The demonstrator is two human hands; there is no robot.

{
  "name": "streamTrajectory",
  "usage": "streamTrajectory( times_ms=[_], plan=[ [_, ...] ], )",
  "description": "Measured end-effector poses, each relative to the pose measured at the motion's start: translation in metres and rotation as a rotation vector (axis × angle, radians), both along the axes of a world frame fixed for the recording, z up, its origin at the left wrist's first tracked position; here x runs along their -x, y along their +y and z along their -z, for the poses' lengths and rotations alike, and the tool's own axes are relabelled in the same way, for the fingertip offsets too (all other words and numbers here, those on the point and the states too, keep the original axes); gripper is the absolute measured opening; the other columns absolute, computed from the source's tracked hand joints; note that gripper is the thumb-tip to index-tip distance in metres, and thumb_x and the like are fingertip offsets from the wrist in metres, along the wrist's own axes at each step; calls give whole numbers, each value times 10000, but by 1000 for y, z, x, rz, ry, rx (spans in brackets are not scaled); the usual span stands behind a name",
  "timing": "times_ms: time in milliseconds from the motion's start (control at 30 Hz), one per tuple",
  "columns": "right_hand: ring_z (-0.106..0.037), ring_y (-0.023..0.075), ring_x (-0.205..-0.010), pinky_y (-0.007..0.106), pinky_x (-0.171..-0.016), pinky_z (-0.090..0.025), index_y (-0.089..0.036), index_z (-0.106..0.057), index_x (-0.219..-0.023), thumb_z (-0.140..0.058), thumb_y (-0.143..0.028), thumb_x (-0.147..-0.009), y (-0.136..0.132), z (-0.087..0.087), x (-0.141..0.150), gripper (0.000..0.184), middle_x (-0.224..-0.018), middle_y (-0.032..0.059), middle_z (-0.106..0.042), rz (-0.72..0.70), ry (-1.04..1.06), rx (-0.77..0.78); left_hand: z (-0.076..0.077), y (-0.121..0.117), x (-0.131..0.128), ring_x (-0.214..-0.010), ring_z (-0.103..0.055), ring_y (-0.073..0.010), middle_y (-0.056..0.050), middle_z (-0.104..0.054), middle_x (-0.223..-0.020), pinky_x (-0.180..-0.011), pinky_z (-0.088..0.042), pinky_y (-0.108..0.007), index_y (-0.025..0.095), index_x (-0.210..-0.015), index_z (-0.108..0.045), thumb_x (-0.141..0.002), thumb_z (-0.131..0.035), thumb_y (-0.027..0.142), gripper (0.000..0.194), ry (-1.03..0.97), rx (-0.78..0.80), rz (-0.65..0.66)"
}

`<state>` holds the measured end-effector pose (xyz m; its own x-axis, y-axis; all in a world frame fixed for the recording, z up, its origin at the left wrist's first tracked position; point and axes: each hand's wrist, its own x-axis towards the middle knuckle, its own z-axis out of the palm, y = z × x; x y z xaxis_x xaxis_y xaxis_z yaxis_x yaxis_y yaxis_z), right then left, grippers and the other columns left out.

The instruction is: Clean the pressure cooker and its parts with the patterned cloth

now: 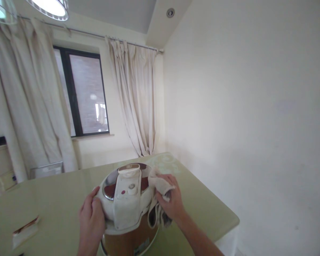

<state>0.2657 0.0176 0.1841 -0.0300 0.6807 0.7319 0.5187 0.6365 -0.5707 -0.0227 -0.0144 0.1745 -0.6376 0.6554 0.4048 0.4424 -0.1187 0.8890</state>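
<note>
Cooker (126, 204) w/ L hand (92, 217) on side; R hand (170, 199) gripping cloth (160, 188) against it; hands apart.

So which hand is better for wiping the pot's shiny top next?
Probably the right hand: it holds the cloth right beside the shiny top. The left hand has no cloth and rests against the pot's other side.

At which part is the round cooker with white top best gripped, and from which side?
Probably by the curved white sides of the cooker, one palm from left, one from right: it is round and upright, so opposite grips should balance it. The left hand touches the left side.
</note>
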Motion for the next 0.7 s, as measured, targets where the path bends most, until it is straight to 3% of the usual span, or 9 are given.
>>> streamTrajectory(
  times_ms=[67, 133, 233, 333, 400, 467, 533, 600, 700],
  plan=[
    [-676, 320, -1176, 458, -1060, -516, -210, -731, -1158, -702, -323, -840, 29, -20, -2, 339, -1185, 140, -750, 81, -15, 199, 0, -1, 0, -1253, -663, -315, -169, -732, -1292, -1170, -467, -492, 124, -1308, -687, -943, -392, 422, 556, -6, 13, -11],
    [-735, 290, -1076, 392, -955, -557, -203, -748, -1084, -674, -333, -890, 66, -41, -4, 245, -1101, 122, -788, 65, -66, 456, -1, -2, -1, -1276, -654, -319, -187, -719, -1332, -1178, -460, -493, 107, -1319, -684, -940, -392, 412, 567, 6, 13, -23],
    [-774, 275, -957, 344, -815, -570, -193, -763, -938, -649, -308, -919, 101, -59, -2, 162, -960, 115, -806, 57, -104, 573, -2, -4, -2, -1305, -641, -328, -211, -707, -1360, -1188, -449, -497, 85, -1319, -684, -935, -387, 392, 575, 27, 5, -33],
    [-750, 309, -1056, 387, -896, -554, -167, -766, -1018, -668, -340, -914, 84, -57, 6, 224, -1057, 155, -794, 141, -103, 528, -3, -4, -3, -1304, -645, -328, -214, -712, -1351, -1189, -449, -494, 81, -1328, -682, -947, -374, 386, 578, 35, 11, -38],
    [-697, 319, -1165, 424, -1011, -506, -175, -757, -1135, -732, -344, -857, 51, -49, 14, 326, -1176, 155, -769, 159, -123, 355, -3, -3, -2, -1312, -644, -325, -203, -712, -1357, -1191, -448, -492, 92, -1341, -679, -955, -373, 391, 576, 39, 20, -44],
    [-649, 309, -1216, 439, -1083, -449, -233, -749, -1209, -811, -321, -761, 17, -44, 20, 460, -1249, 113, -752, 51, -189, 120, -3, -2, -1, -1322, -640, -324, -198, -711, -1359, -1197, -442, -491, 97, -1346, -676, -956, -375, 396, 576, 48, 19, -47],
    [-638, 297, -1209, 434, -1098, -428, -277, -747, -1234, -846, -313, -709, -1, -44, 25, 536, -1259, 79, -755, -87, -258, -4, -2, -2, 0, -1307, -648, -321, -198, -716, -1341, -1195, -444, -484, 99, -1346, -676, -953, -378, 401, 578, 52, 16, -44],
    [-668, 292, -1148, 411, -1042, -464, -249, -757, -1200, -819, -355, -755, 4, -53, 27, 462, -1206, 92, -770, -89, -281, 61, -1, -2, 0, -1276, -662, -320, -197, -723, -1315, -1179, -459, -483, 105, -1346, -676, -952, -381, 407, 578, 47, 18, -40],
    [-714, 299, -1061, 374, -918, -512, -206, -779, -1099, -733, -428, -862, 43, -78, 31, 327, -1117, 122, -791, 17, -320, 282, -1, -3, 0, -1282, -654, -337, -206, -717, -1315, -1172, -464, -505, 101, -1347, -673, -958, -378, 406, 576, 56, 27, -39]
  ],
)
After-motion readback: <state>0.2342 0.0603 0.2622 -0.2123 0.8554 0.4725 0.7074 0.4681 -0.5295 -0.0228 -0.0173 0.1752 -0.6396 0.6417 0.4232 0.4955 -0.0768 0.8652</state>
